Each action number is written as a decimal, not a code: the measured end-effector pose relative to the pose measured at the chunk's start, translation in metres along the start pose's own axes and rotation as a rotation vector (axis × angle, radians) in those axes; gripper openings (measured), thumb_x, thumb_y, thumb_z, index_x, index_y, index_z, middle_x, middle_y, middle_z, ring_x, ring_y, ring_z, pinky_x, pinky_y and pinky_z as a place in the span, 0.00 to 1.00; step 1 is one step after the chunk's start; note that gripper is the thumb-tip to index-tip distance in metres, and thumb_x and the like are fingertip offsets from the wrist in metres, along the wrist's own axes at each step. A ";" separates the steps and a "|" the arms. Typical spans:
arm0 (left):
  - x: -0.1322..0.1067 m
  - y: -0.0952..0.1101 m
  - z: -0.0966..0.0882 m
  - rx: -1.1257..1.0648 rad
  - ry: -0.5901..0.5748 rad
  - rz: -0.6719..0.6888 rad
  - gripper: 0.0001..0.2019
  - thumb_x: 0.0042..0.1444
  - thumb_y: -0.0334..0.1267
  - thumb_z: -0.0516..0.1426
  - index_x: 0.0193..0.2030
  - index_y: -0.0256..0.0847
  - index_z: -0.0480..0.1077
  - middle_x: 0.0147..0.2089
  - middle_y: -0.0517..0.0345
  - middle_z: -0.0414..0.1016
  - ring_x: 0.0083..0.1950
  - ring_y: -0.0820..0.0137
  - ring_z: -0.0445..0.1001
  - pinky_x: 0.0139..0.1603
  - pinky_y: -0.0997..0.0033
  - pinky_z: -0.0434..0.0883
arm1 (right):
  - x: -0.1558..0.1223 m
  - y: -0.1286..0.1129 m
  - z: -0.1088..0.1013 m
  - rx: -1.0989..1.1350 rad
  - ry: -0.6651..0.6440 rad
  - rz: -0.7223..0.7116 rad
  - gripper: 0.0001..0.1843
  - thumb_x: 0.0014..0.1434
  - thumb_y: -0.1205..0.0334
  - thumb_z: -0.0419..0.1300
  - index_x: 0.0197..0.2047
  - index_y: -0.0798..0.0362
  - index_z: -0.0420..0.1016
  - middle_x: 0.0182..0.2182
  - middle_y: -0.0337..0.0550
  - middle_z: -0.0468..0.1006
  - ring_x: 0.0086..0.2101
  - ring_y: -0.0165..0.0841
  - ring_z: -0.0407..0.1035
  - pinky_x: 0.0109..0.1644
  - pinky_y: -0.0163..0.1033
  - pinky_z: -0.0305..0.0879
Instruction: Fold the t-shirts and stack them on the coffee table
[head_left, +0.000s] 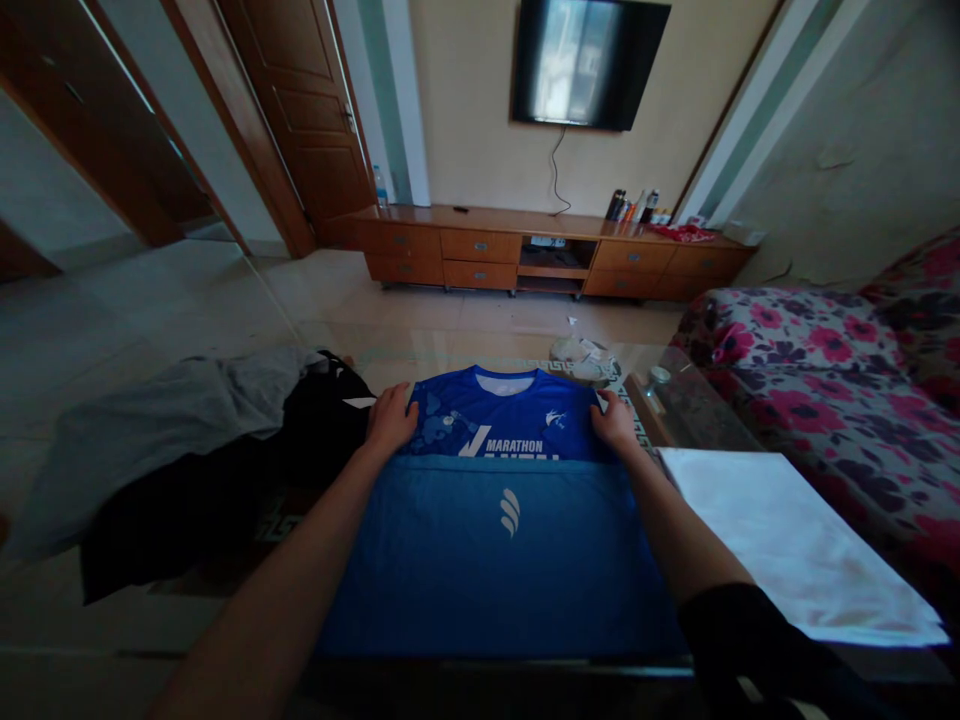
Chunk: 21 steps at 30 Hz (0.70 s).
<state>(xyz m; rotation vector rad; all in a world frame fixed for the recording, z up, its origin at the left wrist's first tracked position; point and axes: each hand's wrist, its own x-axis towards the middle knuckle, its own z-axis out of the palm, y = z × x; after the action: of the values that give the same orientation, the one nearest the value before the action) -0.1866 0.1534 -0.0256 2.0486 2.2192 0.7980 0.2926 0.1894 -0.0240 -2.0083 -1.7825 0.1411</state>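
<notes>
Left hand (391,418) and right hand (615,420) pinch opposite edges of a folded blue marathon shirt (491,570) on a glass counter (705,410).

The bottom part of the blue shirt (495,580) is folded up, so it hides most of the second row of letters (553,458). The fingertips of the left hand (391,420) and the right hand (615,422) are hard to see. The bottles (619,205) are too small to read. The picture's right edge cuts off the sofa (847,390), the top cuts off the brown door (292,100), and the bottom cuts off the left arm (292,580).
</notes>
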 end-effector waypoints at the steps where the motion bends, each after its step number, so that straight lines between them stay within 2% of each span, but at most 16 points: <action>1: 0.005 0.000 0.004 -0.003 -0.003 0.004 0.27 0.65 0.43 0.51 0.69 0.38 0.61 0.65 0.41 0.68 0.67 0.54 0.67 0.68 0.54 0.63 | 0.004 0.001 0.002 -0.001 0.001 -0.002 0.27 0.62 0.61 0.55 0.63 0.58 0.68 0.57 0.59 0.76 0.58 0.48 0.68 0.67 0.54 0.53; 4: 0.015 0.000 0.014 -0.004 -0.027 0.043 0.29 0.65 0.42 0.50 0.72 0.39 0.57 0.70 0.41 0.63 0.70 0.53 0.62 0.71 0.51 0.58 | 0.015 0.004 0.008 0.001 -0.003 -0.019 0.31 0.60 0.60 0.57 0.66 0.58 0.66 0.58 0.59 0.75 0.59 0.50 0.66 0.67 0.56 0.52; 7: 0.020 0.004 0.023 0.007 -0.077 0.038 0.30 0.64 0.38 0.50 0.73 0.42 0.56 0.71 0.43 0.62 0.71 0.53 0.59 0.71 0.48 0.56 | 0.023 0.005 0.011 0.035 -0.017 -0.036 0.36 0.56 0.61 0.59 0.68 0.60 0.64 0.55 0.58 0.77 0.57 0.51 0.68 0.65 0.55 0.56; 12: 0.026 0.011 0.025 -0.057 -0.088 -0.013 0.31 0.59 0.34 0.53 0.71 0.50 0.62 0.61 0.46 0.69 0.65 0.52 0.66 0.67 0.48 0.63 | 0.029 0.001 0.012 0.125 -0.017 -0.049 0.37 0.50 0.65 0.59 0.65 0.60 0.68 0.48 0.54 0.79 0.47 0.44 0.73 0.58 0.47 0.66; 16: 0.030 0.018 0.022 -0.204 -0.085 0.029 0.32 0.54 0.26 0.52 0.67 0.47 0.67 0.56 0.48 0.68 0.59 0.60 0.71 0.66 0.58 0.67 | 0.025 -0.005 0.008 0.224 -0.029 -0.054 0.39 0.48 0.67 0.60 0.66 0.59 0.66 0.55 0.57 0.74 0.38 0.37 0.74 0.52 0.43 0.70; 18: 0.030 0.021 0.021 -0.230 -0.078 0.034 0.30 0.53 0.25 0.52 0.62 0.45 0.72 0.57 0.48 0.67 0.59 0.61 0.71 0.67 0.59 0.67 | 0.021 -0.008 0.004 0.262 -0.055 -0.100 0.39 0.50 0.68 0.59 0.67 0.58 0.63 0.57 0.57 0.74 0.41 0.38 0.73 0.52 0.43 0.70; 21: 0.030 0.023 0.020 -0.236 -0.092 0.048 0.22 0.57 0.27 0.51 0.54 0.41 0.77 0.55 0.47 0.72 0.59 0.60 0.71 0.68 0.58 0.66 | 0.018 -0.012 0.001 0.234 -0.086 -0.199 0.34 0.53 0.71 0.56 0.65 0.55 0.67 0.57 0.52 0.76 0.52 0.43 0.71 0.62 0.50 0.63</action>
<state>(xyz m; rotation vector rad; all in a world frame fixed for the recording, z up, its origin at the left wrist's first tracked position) -0.1629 0.1892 -0.0249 1.9893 1.9323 0.9005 0.2839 0.2072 -0.0158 -1.6758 -1.9096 0.3606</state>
